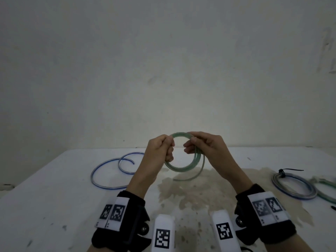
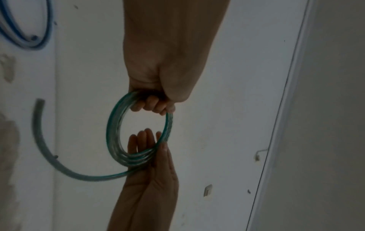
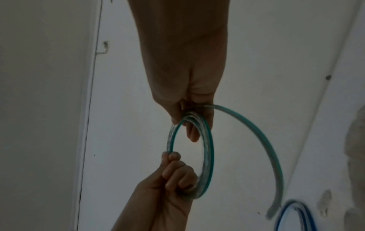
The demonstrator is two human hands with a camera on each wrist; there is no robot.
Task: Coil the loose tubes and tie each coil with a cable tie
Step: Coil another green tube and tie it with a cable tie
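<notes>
Green tube (image 1: 183, 168): wound into several loops and held up in the air above the surface (image 1: 54, 188), between both hands; its free tail (image 1: 192, 176) curves down from the right side of the coil toward a brownish stain (image 1: 196, 190).
Left hand (image 1: 160, 151): grip closed round the left side of the coil, fingers (image 2: 152, 104) curled through the ring and the thumb pressed on top of the loops.
Right hand (image 1: 205, 148): grip pinching the upper right of the coil, thumb on the near side, fingers (image 2: 142, 142) lying fairly straight behind the stacked loops.
Coil from the wrist views: the loops lie close together, side by side, forming an open ring; the tail leaves the bundle at the right hand's pinch.
Blue tube (image 1: 112, 171): lies loose on the surface to the left, in a wide open spiral, well apart from the hands.
Tied coil (image 1: 294, 186): lies flat at the right edge of the surface, a black cable tie (image 1: 289, 170) cinched round its far side with its tail sticking out to the right.
Second green coil (image 1: 327, 186): partly cut off by the frame, just beside the tied coil.
</notes>
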